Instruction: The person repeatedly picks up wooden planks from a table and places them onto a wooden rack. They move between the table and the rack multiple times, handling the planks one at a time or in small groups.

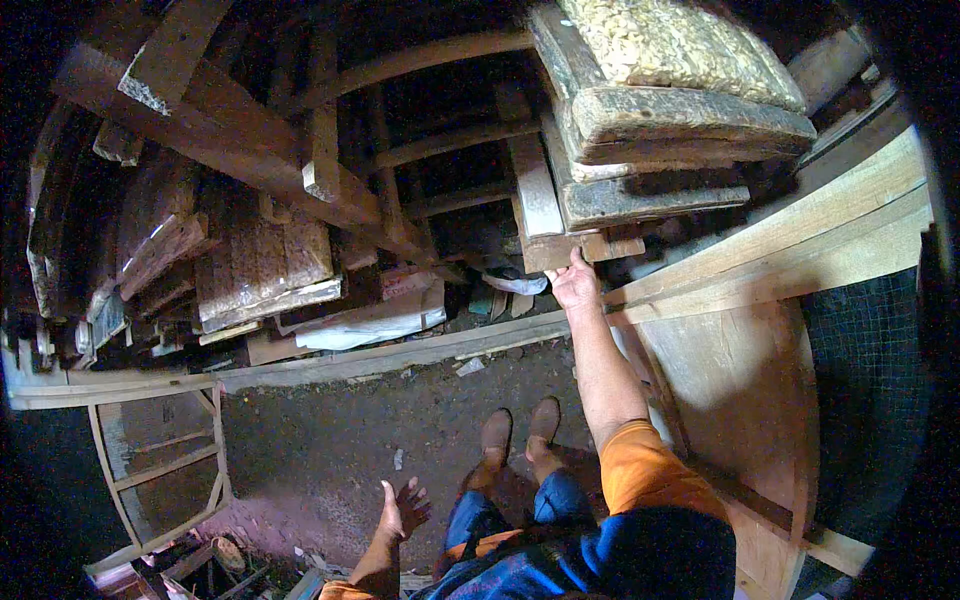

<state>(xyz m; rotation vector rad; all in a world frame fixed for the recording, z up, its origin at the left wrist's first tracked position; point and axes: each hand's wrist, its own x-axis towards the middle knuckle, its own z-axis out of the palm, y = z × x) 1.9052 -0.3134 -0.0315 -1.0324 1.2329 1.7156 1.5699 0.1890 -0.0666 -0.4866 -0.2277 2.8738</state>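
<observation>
My right arm reaches forward, and my right hand (575,284) is closed on the near edge of a wooden board (553,254), thumb on top and fingers underneath. That board lies low, beneath a stack of thick worn planks (690,118). On the stack's top rests a slab of pale, lumpy, bean-like material (690,45). A white strip (540,200) lies on the wood just beyond my hand. My left hand (403,510) hangs low over the floor, fingers spread, holding nothing.
Wooden rack beams (310,180) cross the upper left, with wrapped slabs (265,260) below them. A white sheet (375,322) lies by the low sill. A light wooden rail (780,235) and panel (735,380) stand at right. A framed gate (165,460) stands left.
</observation>
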